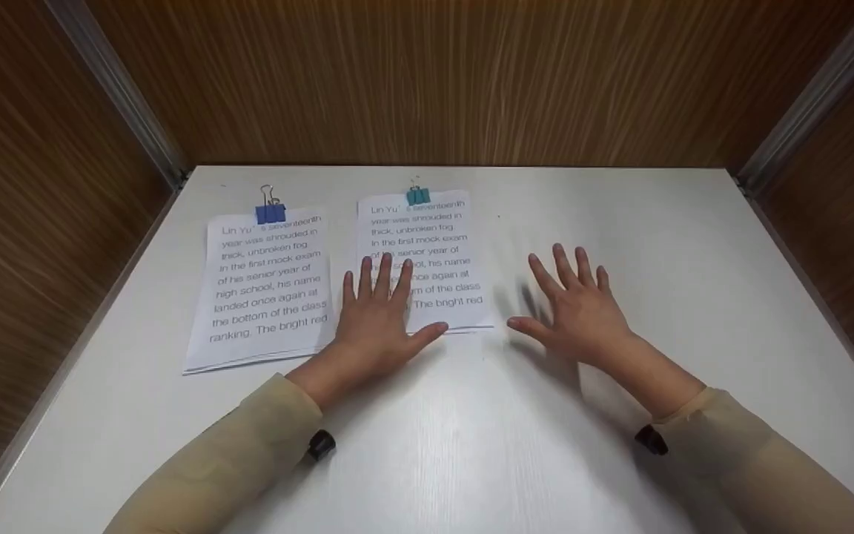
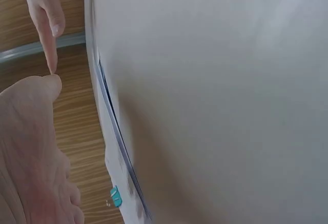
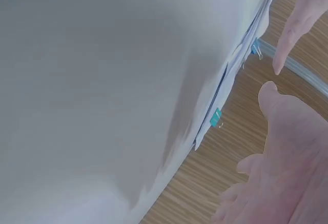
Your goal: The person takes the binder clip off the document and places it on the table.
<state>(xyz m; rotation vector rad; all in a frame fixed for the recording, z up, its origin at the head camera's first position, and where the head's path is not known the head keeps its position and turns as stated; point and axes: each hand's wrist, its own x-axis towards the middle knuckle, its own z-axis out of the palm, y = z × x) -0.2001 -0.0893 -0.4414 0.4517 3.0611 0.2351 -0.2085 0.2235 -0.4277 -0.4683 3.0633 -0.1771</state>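
Two stacks of printed paper lie side by side in the head view. A blue binder clip (image 1: pixel 270 213) grips the top of the left stack (image 1: pixel 264 282), and a teal binder clip (image 1: pixel 418 196) grips the top of the right stack (image 1: pixel 427 237). My left hand (image 1: pixel 375 326), fingers spread straight, hovers over the gap between the stacks and covers part of the right one's print. To the right of that stack, over the bare table, my right hand (image 1: pixel 583 311) also has its fingers spread and holds nothing. Shadows lie below both hands.
The white table (image 1: pixel 427 445) is enclosed by wood-grain panels (image 1: pixel 471 81) at the back and both sides. Metal strips (image 1: pixel 116 89) run along the panel corners. A dark device (image 1: pixel 321 445) shows at the left sleeve, another (image 1: pixel 651 440) at the right.
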